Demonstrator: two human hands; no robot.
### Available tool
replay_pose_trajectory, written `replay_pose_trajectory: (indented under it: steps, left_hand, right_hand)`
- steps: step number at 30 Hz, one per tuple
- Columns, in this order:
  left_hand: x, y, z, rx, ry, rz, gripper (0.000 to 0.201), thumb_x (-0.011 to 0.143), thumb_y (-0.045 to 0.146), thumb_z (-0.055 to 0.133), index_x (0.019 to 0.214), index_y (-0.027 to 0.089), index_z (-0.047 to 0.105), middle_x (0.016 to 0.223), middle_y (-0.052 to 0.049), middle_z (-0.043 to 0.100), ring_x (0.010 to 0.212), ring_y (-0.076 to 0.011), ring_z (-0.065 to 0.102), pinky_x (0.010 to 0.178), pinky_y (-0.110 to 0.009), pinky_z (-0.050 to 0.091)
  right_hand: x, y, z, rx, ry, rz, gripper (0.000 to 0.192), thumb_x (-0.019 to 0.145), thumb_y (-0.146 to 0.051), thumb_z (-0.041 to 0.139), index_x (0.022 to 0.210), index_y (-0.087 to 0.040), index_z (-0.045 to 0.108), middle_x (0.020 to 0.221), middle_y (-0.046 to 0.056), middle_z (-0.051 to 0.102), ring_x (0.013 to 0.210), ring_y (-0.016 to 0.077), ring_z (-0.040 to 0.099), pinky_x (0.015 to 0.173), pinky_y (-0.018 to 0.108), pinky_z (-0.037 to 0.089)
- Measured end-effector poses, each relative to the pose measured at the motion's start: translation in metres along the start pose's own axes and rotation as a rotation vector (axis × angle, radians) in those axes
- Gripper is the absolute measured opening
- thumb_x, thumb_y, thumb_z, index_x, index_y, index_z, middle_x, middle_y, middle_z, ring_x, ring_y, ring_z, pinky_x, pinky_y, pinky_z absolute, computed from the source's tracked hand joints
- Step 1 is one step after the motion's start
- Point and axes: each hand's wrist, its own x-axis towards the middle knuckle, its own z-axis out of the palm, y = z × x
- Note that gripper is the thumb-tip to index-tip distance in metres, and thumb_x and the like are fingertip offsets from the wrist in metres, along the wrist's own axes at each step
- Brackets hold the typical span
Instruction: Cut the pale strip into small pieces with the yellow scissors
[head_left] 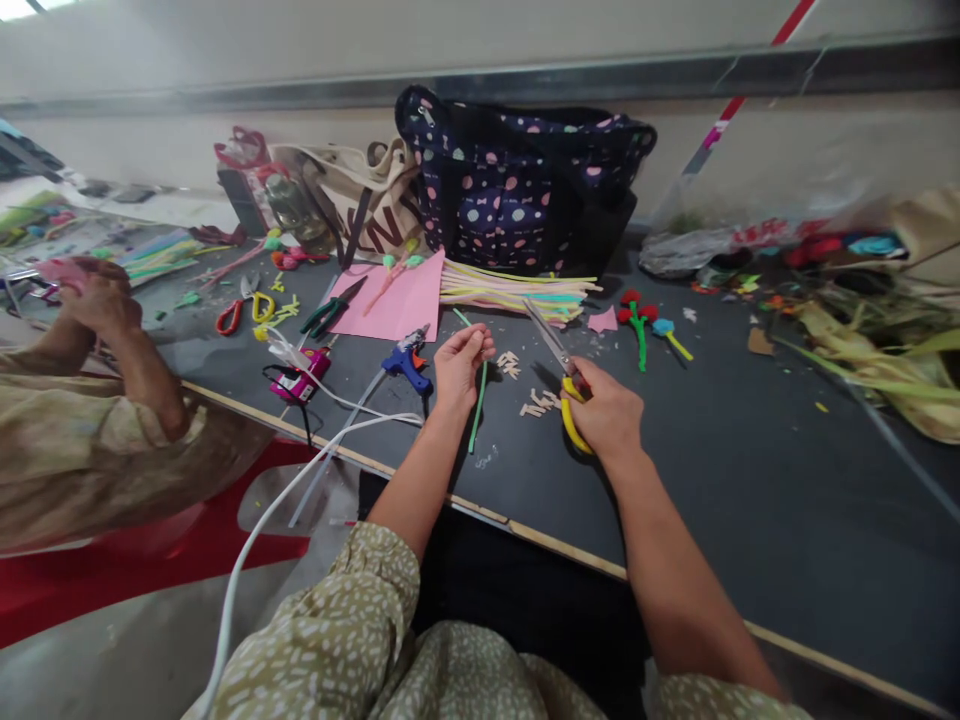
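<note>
The only lettering that can be made out is a pair of large dark capitals, seemingly "NN", on the side of the beige canvas tote bag (352,200), the remainder of the word hidden.

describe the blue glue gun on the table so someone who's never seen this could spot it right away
Start at the big polka-dot bag at the back of the dark table, then drop to the pink paper sheet before it. Just below that sheet's lower edge, left of the left hand, lies the blue glue gun; the glue gun further left is pink.
</note>
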Motion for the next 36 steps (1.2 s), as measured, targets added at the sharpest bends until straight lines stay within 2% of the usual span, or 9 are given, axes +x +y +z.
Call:
replay_pose_trajectory:
  steps: [5, 12, 17, 20, 22, 26, 29, 33, 36]
  left_hand:
    - [-0.003, -0.003, 0.003, 0.174, -0.035, 0.024, 0.026, 0.059, 0.024, 0.082, 0.082, 0.017, 0.073, 0.077, -0.004, 0.072, 0.067, -0.0117, 0.064, 0.064, -0.024, 0.05]
    - [0.0, -0.018, 0.001, 0.589, -0.205, 0.133, 0.019, 0.063, 0.011, 0.072, 0.079, 0.02, 0.076, 0.079, -0.003, 0.074, 0.068, -0.0126, 0.062, 0.067, -0.024, 0.05]
    - [-0.001, -0.027, 0.003, 0.607, -0.342, 0.04, 0.031, 0.063, 0.005, 0.063, 0.088, 0.021, 0.076, 0.084, -0.005, 0.074, 0.066, -0.0133, 0.064, 0.059, -0.023, 0.051]
    - [-0.004, -0.025, 0.005, 0.594, -0.359, 0.005, 0.036, 0.063, 0.004, 0.061, 0.091, 0.021, 0.076, 0.098, -0.006, 0.074, 0.067, -0.0141, 0.064, 0.056, -0.024, 0.05]
    - [-0.005, -0.02, 0.005, 0.604, -0.326, 0.121, 0.033, 0.063, 0.002, 0.06, 0.085, 0.022, 0.076, 0.112, -0.005, 0.07, 0.081, -0.0163, 0.065, 0.063, -0.025, 0.051]
    - [-0.006, -0.007, 0.001, 0.766, -0.217, 0.419, 0.027, 0.077, 0.007, 0.048, 0.06, 0.02, 0.065, 0.078, -0.002, 0.068, 0.083, -0.0163, 0.062, 0.082, -0.031, 0.048]
    - [-0.009, -0.001, 0.002, 1.019, -0.228, 0.575, 0.027, 0.086, 0.021, 0.052, 0.062, 0.02, 0.064, 0.083, -0.002, 0.068, 0.092, -0.0178, 0.057, 0.093, -0.035, 0.041]
    - [-0.013, -0.002, 0.006, 1.233, -0.441, 0.66, 0.003, 0.078, 0.022, 0.067, 0.079, 0.022, 0.07, 0.095, -0.002, 0.066, 0.1, -0.0194, 0.053, 0.095, -0.036, 0.038]
    - [-0.014, -0.002, 0.006, 1.313, -0.652, 0.61, 0.007, 0.078, 0.02, 0.067, 0.083, 0.023, 0.071, 0.094, -0.002, 0.064, 0.098, -0.0197, 0.051, 0.093, -0.036, 0.039]
  right_hand:
    - [0.001, 0.002, 0.002, -0.011, 0.018, 0.014, 0.035, 0.077, -0.032, 0.056, 0.11, -0.026, 0.065, 0.088, 0.002, 0.071, 0.075, 0.017, 0.063, 0.062, 0.027, 0.042]
    - [0.002, -0.001, -0.001, -0.004, -0.011, 0.04, 0.033, 0.078, -0.032, 0.056, 0.109, -0.026, 0.065, 0.083, 0.001, 0.069, 0.075, 0.0164, 0.062, 0.062, 0.026, 0.039]
    - [0.002, -0.001, -0.002, -0.013, -0.018, 0.056, 0.036, 0.077, -0.031, 0.057, 0.112, -0.026, 0.065, 0.082, 0.0, 0.069, 0.076, 0.0166, 0.061, 0.062, 0.026, 0.038]
    - [0.002, -0.001, -0.003, -0.015, -0.018, 0.064, 0.037, 0.077, -0.03, 0.058, 0.113, -0.026, 0.065, 0.083, 0.0, 0.069, 0.075, 0.0164, 0.061, 0.063, 0.026, 0.038]
    - [0.002, -0.002, -0.004, -0.009, -0.012, 0.068, 0.036, 0.077, -0.031, 0.057, 0.112, -0.026, 0.065, 0.084, 0.0, 0.069, 0.076, 0.016, 0.061, 0.063, 0.026, 0.038]
    - [0.003, -0.004, -0.006, 0.0, -0.005, 0.104, 0.031, 0.077, -0.03, 0.058, 0.106, -0.027, 0.065, 0.082, -0.001, 0.068, 0.075, 0.0152, 0.061, 0.063, 0.025, 0.038]
    - [0.006, -0.002, -0.008, -0.019, 0.005, 0.14, 0.032, 0.077, -0.029, 0.058, 0.108, -0.028, 0.064, 0.085, -0.001, 0.068, 0.078, 0.0163, 0.061, 0.063, 0.026, 0.038]
    - [0.009, 0.004, -0.011, -0.026, 0.016, 0.179, 0.042, 0.077, -0.028, 0.058, 0.119, -0.027, 0.06, 0.091, 0.001, 0.07, 0.08, 0.0178, 0.062, 0.064, 0.028, 0.038]
    - [0.01, 0.006, -0.012, -0.024, 0.011, 0.199, 0.04, 0.078, -0.029, 0.058, 0.118, -0.027, 0.061, 0.09, 0.001, 0.07, 0.079, 0.0177, 0.062, 0.063, 0.028, 0.038]
